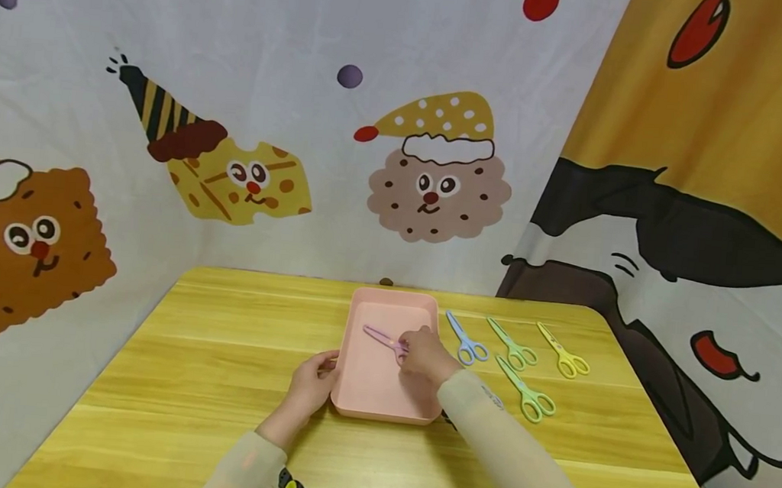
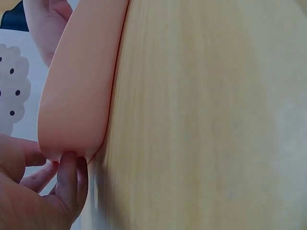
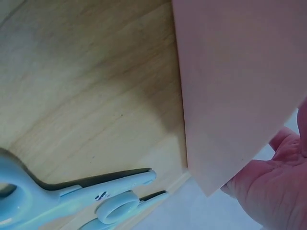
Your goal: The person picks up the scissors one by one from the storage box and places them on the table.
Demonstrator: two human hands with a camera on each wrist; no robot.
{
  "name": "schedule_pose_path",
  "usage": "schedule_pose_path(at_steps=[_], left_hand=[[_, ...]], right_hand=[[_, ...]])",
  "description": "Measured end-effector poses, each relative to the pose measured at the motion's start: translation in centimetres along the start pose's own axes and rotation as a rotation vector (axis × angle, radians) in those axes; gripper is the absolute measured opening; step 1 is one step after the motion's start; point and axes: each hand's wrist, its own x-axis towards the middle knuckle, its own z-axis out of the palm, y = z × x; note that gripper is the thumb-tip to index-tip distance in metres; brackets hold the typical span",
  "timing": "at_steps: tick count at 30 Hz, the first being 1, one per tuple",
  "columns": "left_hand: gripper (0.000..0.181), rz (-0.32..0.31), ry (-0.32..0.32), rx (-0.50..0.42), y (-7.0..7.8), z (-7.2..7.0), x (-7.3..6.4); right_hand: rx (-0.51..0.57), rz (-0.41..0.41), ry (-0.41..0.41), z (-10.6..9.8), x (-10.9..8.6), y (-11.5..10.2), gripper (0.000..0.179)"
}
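Observation:
A shallow pink tray (image 1: 372, 396) stands on the wooden table, and a pair of purple scissors (image 1: 378, 336) is inside it with the blades toward the far left. My right hand (image 1: 426, 355) reaches over the tray's right wall and pinches these scissors at the handles, which the fingers partly cover. At the tray's left side, my left hand (image 1: 311, 383) grips the wall; in the left wrist view its fingers (image 2: 69, 172) press against the pink outer surface and the thumb lies near the rim.
To the right of the tray lie blue scissors (image 1: 471, 347), green scissors (image 1: 515, 349) and yellow scissors (image 1: 566, 360). A second green pair (image 1: 529, 399) lies nearer, beside the right sleeve (image 1: 507, 437). A printed curtain (image 1: 296, 53) hangs behind the table (image 1: 233, 323).

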Motion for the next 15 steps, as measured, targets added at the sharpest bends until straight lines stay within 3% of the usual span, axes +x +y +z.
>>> schedule_pose_path(at_steps=[15], left_hand=[[0.035, 0.003, -0.002, -0.009, 0.0, -0.02, 0.05]], right_hand=[[0.065, 0.0, 0.013, 0.23, -0.05, -0.19, 0.044]])
